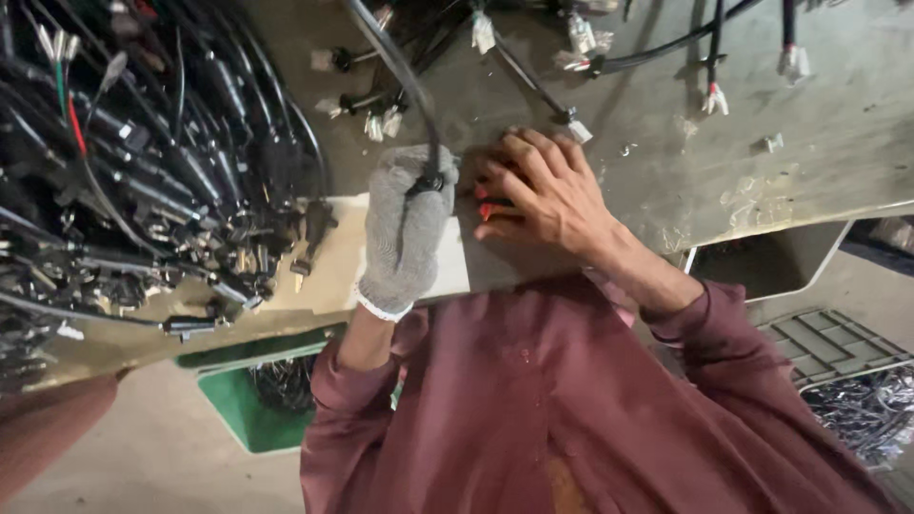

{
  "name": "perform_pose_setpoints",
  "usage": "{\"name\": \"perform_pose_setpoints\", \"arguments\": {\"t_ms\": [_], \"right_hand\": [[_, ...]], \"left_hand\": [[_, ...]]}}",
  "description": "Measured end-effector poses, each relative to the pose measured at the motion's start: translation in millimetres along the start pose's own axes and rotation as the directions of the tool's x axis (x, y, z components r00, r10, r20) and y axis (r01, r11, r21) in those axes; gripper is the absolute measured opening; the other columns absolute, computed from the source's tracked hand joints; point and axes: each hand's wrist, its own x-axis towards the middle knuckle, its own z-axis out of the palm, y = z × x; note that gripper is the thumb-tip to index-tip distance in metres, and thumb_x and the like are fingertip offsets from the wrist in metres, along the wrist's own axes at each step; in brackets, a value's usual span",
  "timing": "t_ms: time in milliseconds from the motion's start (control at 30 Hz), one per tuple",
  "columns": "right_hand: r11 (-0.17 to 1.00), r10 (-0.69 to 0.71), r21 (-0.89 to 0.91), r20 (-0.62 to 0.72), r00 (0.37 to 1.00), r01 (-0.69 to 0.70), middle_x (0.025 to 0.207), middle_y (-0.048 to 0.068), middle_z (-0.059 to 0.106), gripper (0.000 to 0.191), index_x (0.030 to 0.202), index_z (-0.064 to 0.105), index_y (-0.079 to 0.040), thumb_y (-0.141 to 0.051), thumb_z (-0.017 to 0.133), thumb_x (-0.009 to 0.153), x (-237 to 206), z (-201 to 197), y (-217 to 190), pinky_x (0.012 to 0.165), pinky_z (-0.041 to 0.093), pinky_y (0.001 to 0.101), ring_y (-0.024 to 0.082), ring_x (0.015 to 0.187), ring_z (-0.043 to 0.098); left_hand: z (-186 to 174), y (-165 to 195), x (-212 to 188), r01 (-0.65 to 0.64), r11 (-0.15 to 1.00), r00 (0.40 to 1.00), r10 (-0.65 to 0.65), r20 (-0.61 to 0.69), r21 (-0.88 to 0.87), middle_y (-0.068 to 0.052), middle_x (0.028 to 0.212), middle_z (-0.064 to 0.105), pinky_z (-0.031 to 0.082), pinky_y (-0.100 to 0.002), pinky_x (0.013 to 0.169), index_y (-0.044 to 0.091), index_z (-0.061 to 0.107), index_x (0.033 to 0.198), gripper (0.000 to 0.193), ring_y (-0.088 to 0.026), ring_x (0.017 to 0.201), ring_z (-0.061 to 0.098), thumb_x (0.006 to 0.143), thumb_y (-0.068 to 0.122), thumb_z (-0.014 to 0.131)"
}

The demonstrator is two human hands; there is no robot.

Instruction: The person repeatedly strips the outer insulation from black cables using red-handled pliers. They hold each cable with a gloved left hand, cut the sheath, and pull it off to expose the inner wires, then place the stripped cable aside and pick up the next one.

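Down on the table (666,162), two hands at work close together near the near edge. The left hand (405,228) wears a grey knit glove and its grip is closed around a black cable (400,67), fingers wrapped over it right where a black fitting sits on the line; the cable runs up and away to the far side, out of the top of the view. The right hand (543,190) is bare, lying just beside the glove, fingers curled down over a small red piece (487,210) that pokes out on the side facing the glove. How tightly that grip holds the red piece, I cannot tell; the fingers cover most of it. Both hands rest on a pale sheet (447,266) lying at the table's near edge.

To the left, a big heap of black cables (143,190) with plugs and connectors sprawls across the table, a red and a green wire showing at its far left. Further off, more loose leads with white connectors (579,131) lie scattered over the grey top, one just beyond the bare fingers. The person's sleeves are maroon (533,400). Below the table on the left sits a green bin (238,409) with dark cable inside; on the right, a grey crate (828,343) beside shiny wrapped bundles.
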Motion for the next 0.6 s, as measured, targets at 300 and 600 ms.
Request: {"name": "perform_pose_setpoints", "arguments": {"t_ms": [300,600], "right_hand": [[0.531,0.439,0.717,0.222,0.871,-0.451,0.104,0.010,0.057,0.040,0.118,0.059,-0.004,-0.041,0.070,0.105,-5.6,-23.5,15.2,0.092,0.047,0.0407,0.028,0.098,0.055],[0.911,0.090,0.413,-0.182,0.979,-0.006,0.113,0.010,0.070,0.026,0.112,0.060,-0.003,-0.014,0.075,0.093,43.1,-57.6,-14.4,0.089,0.056,0.0373,0.031,0.114,0.069]], "left_hand": [[25.8,45.1,-25.4,-0.093,0.958,0.976,0.035,0.213,0.270,-0.004,0.108,0.063,0.048,-0.019,0.075,-0.001,0.056,0.132,0.036,-0.005,0.081,0.057,0.114,0.030,0.059],[58.7,40.1,-38.0,0.069,0.994,0.996,-0.064,-0.058,0.089,-0.004,0.094,0.063,0.040,-0.021,0.053,0.002,0.044,0.144,0.066,-0.009,0.064,0.053,0.101,0.047,0.066]]}}
